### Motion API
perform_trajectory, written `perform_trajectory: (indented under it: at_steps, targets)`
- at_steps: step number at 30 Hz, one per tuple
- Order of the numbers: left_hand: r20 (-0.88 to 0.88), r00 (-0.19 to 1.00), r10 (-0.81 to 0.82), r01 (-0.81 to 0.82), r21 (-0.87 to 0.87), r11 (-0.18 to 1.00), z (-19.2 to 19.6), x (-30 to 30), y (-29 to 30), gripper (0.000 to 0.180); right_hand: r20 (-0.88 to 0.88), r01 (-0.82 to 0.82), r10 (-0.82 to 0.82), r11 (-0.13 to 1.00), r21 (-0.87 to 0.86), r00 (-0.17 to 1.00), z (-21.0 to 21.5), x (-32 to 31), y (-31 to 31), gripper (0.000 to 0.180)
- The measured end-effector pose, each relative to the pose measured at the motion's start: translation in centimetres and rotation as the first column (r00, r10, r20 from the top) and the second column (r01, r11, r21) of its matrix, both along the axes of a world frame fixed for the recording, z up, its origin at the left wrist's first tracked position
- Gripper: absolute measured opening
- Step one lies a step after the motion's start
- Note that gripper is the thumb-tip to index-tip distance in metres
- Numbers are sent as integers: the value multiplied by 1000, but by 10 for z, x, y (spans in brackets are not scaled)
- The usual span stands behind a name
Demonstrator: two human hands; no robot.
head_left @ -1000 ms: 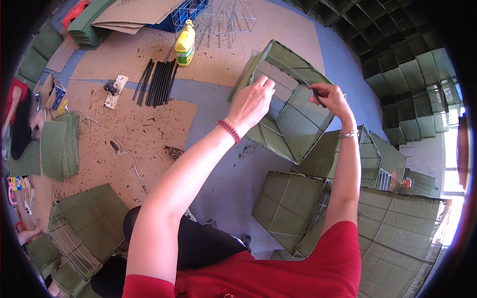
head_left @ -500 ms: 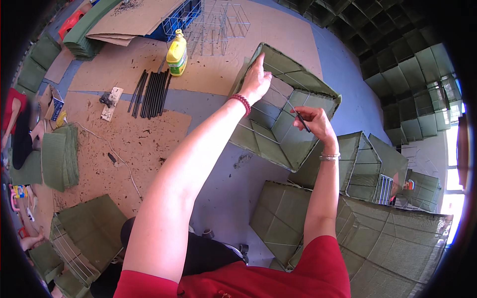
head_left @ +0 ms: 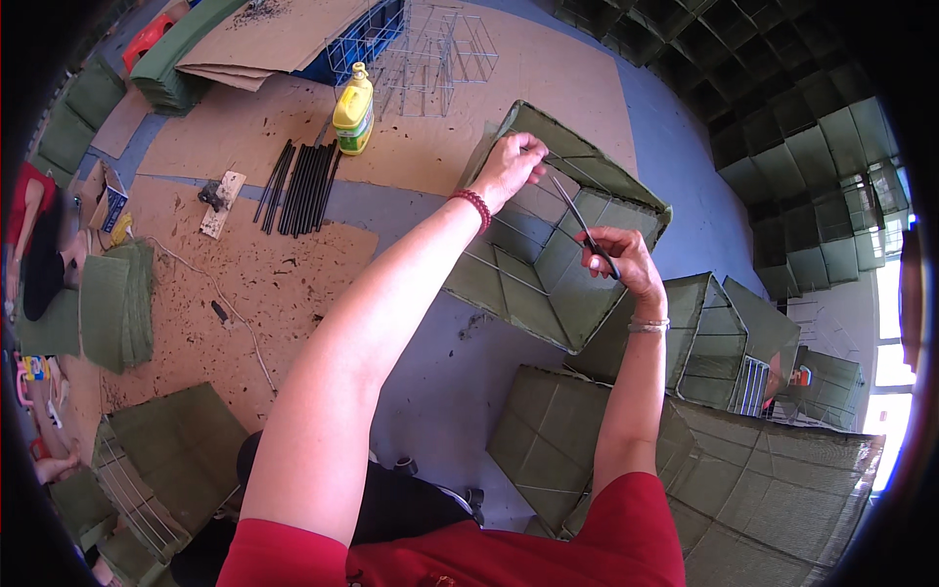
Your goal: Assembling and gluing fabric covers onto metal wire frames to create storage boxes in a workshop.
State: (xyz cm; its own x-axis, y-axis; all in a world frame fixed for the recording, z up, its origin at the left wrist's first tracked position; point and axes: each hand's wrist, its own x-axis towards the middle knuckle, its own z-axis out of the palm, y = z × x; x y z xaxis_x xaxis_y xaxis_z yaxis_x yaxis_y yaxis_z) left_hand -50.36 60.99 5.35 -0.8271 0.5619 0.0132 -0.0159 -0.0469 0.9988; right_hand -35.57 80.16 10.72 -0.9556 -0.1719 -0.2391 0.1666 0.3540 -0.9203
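Observation:
A box-shaped wire frame covered in green mesh (head_left: 611, 220) stands before me with its open side facing me. Over its upper left edge is my left hand (head_left: 514, 168), fingers drawn together; whatever they pinch is too small to make out. My right hand (head_left: 623, 262) grips a pair of black-handled scissors (head_left: 567, 202) in front of the opening. The slim blades point up and left toward the left fingers, a short way apart from them.
More green mesh boxes (head_left: 753, 470) stand at the right, another (head_left: 181, 450) at lower left. Black rods (head_left: 308, 191), a yellow jug (head_left: 354, 112) and wire frames (head_left: 440, 64) lie on cardboard (head_left: 264, 284). Stacked green boxes (head_left: 812, 157) fill the far right. Another person (head_left: 39, 235) sits at far left.
My left index finger, stretched along the box's edge before, is now curled in with the others, and that hand is lower. The scissors have turned so their blades show more clearly.

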Motion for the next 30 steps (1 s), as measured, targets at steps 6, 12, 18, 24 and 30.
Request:
perform_trajectory:
  at_steps: [6,12,18,24,30]
  targets:
    - [406,910,80,-278,458,844,17,9,12,41,68,-50,49,999,20,996,-5,2,0,45]
    - [159,987,18,-61,266,962,-7,14,-4,23,-104,165,-156,983,84,982,4,-5,-10,41]
    - [86,996,13,-30,201,979,-9,16,-8,20,-178,259,-207,898,355,962,7,-17,-11,45]
    - [80,997,1,-20,232,973,-11,19,-12,20,-189,251,-173,793,555,967,36,-30,-33,53]
    - [107,994,-25,-2,250,968,-9,25,-15,19,-167,205,-127,737,644,978,59,-43,-43,46]
